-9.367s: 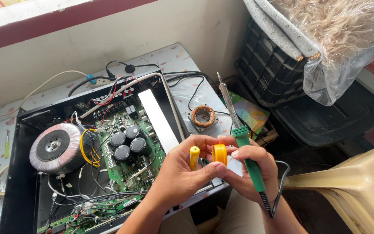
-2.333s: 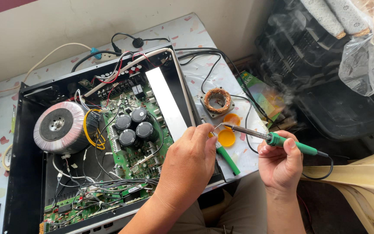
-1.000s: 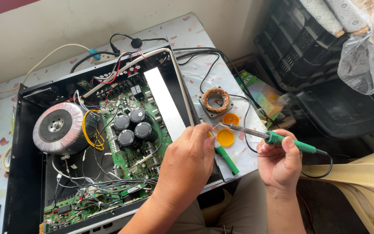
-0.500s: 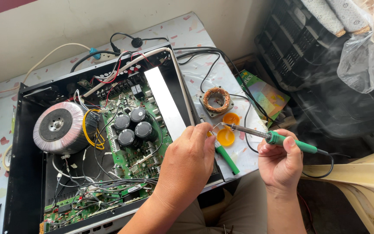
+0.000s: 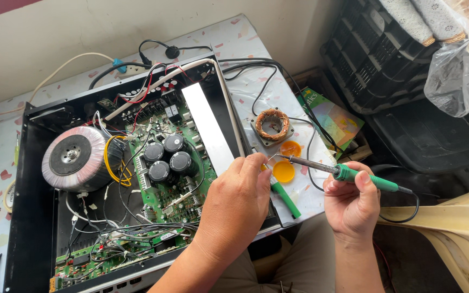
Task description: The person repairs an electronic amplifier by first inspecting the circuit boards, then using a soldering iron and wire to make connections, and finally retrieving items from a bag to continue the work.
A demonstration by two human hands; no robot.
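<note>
Whatever the left hand (image 5: 234, 201) is pinching near the edge of the open amplifier case (image 5: 33, 217) is too small to make out, maybe a bit of wire; its fingertips are pressed together on it and the knuckles hide the rest. The right hand (image 5: 351, 203) has its fingers wrapped tight around the green soldering iron (image 5: 348, 173), tip right at that pinched spot. A second green-handled tool (image 5: 286, 198) lies half under the left hand. Two small orange caps (image 5: 284, 171) sit on the table (image 5: 256, 87) just beside the tip. A colourful flat packet (image 5: 332, 116) pokes past the table's far edge, partly cut off by cables. The chair (image 5: 451, 233) is cropped.
</note>
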